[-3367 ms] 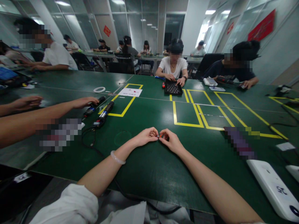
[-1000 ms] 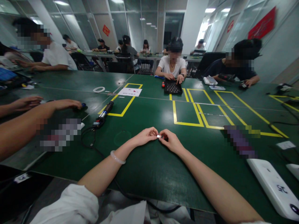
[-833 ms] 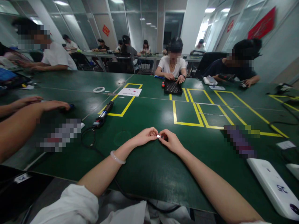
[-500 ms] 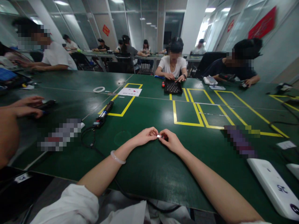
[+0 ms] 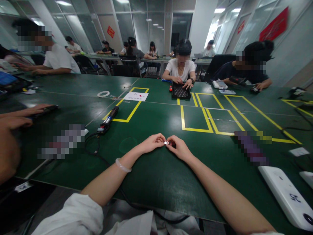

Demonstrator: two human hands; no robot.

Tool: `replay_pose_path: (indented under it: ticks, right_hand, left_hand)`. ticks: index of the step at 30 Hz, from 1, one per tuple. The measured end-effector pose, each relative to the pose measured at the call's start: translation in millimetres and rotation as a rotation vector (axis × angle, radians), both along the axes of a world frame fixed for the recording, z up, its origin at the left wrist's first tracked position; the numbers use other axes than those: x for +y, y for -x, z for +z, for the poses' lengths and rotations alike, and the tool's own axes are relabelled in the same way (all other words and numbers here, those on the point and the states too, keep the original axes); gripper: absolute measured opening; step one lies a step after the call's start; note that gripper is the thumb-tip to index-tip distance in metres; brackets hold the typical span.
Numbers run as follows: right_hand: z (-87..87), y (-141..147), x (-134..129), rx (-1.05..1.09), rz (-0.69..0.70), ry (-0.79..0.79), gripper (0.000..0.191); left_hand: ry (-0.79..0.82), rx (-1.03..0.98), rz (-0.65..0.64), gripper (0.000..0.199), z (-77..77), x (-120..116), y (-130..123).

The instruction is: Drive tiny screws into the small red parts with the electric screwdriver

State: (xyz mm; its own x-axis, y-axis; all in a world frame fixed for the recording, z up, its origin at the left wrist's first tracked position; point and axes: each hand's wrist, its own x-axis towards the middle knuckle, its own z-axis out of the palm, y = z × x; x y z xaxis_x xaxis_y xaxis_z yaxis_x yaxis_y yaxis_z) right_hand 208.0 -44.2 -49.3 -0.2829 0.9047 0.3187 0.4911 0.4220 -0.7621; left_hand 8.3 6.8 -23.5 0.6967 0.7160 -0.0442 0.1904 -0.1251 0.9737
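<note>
Between my two hands, just above or on the green table (image 5: 156, 182), is a small white piece (image 5: 166, 143) with a dark or reddish mark, too small to name. My left hand (image 5: 156, 142) pinches it from the left with curled fingers. From the right, the thumb and fingertips of my right hand (image 5: 178, 147) close on its other side. The fingertips of both hands nearly meet around it. A pale bangle (image 5: 123, 165) circles my left wrist.
A black electric screwdriver (image 5: 109, 117) with a cable lies left of my hands. Beyond are a white sheet (image 5: 136, 96), a tape ring (image 5: 103, 94) and yellow tape outlines (image 5: 197, 130). A white power bank-like device (image 5: 285, 195) lies at right. A co-worker's hands (image 5: 22, 117) are at left; another person handles a black tray (image 5: 181, 92).
My hands and the small white piece have hardly moved. The co-worker's near hand at left has drawn back leftward. The person across has shifted a hand over the black tray.
</note>
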Motion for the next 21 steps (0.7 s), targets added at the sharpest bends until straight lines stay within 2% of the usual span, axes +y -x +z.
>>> replay_pose_path:
  ticks: [16, 21]
  right_hand:
    - [-5.0, -1.1, 2.1, -0.002, -0.019, -0.008, 0.011]
    - [-1.5, -1.8, 1.2, 0.002, -0.027, 0.006, 0.012]
  left_hand:
    - [0.042, -0.038, -0.017, 0.029, -4.3, 1.7, 0.1]
    - [0.021, -0.031, -0.017, 0.029, -2.5, 1.6, 1.0]
